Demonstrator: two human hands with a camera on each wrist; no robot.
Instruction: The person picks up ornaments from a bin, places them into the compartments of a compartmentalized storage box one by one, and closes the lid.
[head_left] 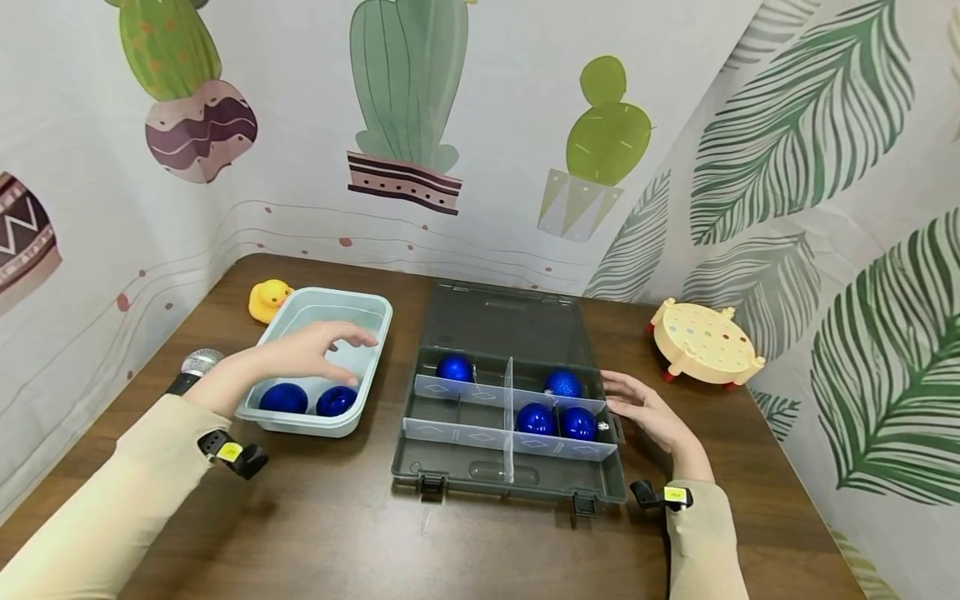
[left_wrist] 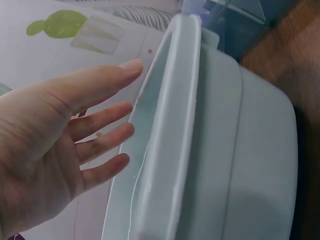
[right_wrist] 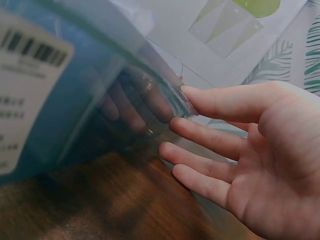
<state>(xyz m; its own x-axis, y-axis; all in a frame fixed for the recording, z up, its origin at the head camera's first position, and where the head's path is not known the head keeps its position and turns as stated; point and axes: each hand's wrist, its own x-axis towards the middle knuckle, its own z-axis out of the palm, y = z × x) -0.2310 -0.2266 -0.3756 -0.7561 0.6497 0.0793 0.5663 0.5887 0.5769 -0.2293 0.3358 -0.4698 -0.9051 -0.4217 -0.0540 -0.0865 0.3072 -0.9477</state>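
Now tub (head_left: 303, 424) sits under left hand (head_left: 307, 350); case (head_left: 450, 459) touches right hand (head_left: 652, 414).

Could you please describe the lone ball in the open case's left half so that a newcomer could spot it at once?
On the wooden table, find the open, dark see-through case right of the pale tub. The blue ball sits in its far-left compartment. It alone lies left of the case's middle divider; the other three balls there lie to its right.
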